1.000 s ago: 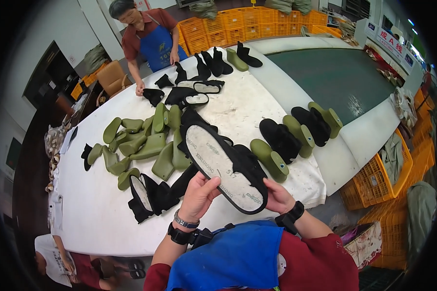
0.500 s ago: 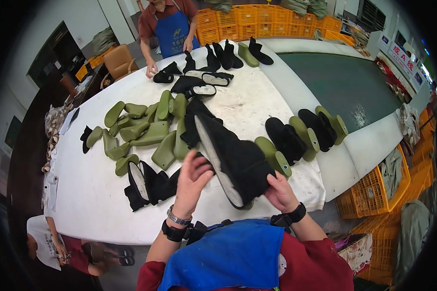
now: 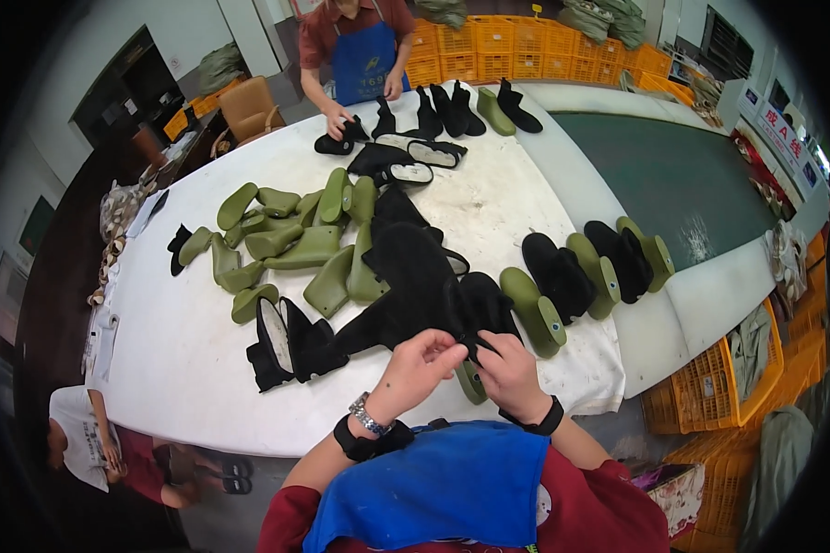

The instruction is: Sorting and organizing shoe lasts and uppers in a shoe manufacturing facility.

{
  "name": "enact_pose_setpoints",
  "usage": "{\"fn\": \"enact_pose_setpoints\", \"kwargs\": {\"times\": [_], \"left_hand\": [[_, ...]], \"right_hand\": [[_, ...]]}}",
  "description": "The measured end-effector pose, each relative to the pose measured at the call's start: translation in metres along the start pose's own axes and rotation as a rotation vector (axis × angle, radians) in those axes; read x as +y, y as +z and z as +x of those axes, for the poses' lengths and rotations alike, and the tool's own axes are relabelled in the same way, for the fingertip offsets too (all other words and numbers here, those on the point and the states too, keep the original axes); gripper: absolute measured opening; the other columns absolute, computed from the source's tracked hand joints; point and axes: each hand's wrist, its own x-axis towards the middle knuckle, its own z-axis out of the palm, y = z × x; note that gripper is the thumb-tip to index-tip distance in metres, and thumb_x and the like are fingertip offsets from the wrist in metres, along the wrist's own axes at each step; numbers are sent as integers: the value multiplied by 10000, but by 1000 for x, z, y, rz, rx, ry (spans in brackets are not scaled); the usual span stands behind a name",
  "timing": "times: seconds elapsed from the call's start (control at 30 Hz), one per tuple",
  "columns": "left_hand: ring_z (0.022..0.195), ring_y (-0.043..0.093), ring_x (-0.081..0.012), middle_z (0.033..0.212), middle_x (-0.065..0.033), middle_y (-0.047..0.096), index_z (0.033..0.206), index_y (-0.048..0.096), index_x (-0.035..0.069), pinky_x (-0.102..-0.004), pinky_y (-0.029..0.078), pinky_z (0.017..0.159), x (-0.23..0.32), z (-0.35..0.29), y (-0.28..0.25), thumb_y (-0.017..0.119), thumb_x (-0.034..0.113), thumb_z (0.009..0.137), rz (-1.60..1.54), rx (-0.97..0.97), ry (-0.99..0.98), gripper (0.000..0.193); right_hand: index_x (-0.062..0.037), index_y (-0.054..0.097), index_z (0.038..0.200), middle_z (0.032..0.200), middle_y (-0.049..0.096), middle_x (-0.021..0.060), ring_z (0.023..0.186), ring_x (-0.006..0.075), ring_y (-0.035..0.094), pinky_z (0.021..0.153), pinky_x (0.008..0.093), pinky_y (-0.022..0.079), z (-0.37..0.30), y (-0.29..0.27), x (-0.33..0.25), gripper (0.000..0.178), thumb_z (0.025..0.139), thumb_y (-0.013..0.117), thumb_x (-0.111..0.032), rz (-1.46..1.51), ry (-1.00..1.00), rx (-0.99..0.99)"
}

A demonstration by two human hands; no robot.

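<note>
Both my hands meet at the near side of the table, on a black boot [image 3: 486, 309] lying just beyond them. My left hand [image 3: 415, 370] is closed, its thumb and fingers pinching at the boot's near edge. My right hand [image 3: 515, 376] curls its fingers over the same edge, close beside the left. A green shoe last [image 3: 471, 382] shows under my hands; how it sits against the boot is hidden. Left of that boot, more black boots [image 3: 404, 263] lie in a heap.
Green lasts [image 3: 309, 247] are piled at left centre. A black boot pair [image 3: 290, 341] lies nearer. Lasts and black boots [image 3: 563, 276] stand in a row at right. Across the white table [image 3: 203, 387], a co-worker's hand [image 3: 339, 123] touches a black boot. Orange crates [image 3: 701, 387] stand right.
The boot I held up with its pale sole showing is lowered and turned. My left hand has moved right and closed; both hands are now together at the boot's near edge.
</note>
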Motion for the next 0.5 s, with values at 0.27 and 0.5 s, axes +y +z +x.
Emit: {"fn": "enact_pose_setpoints", "kwargs": {"times": [0.27,0.5], "left_hand": [[746,596,-112,818,-62,604,926,547,-10,-239,501,656,-11,-3,-7,471,156,910,-31,-53,2,183],[681,575,-94,760,-51,602,850,540,-19,-227,488,639,-11,-7,-8,478,143,902,12,-76,116,182]], "right_hand": [[-34,595,889,961,589,120,805,271,572,678,336,485,-6,3,1,257,635,635,-23,18,-20,-72],[-20,606,925,965,599,139,826,289,581,709,342,481,-5,-4,-3,254,682,651,-78,185,27,-111]]}}
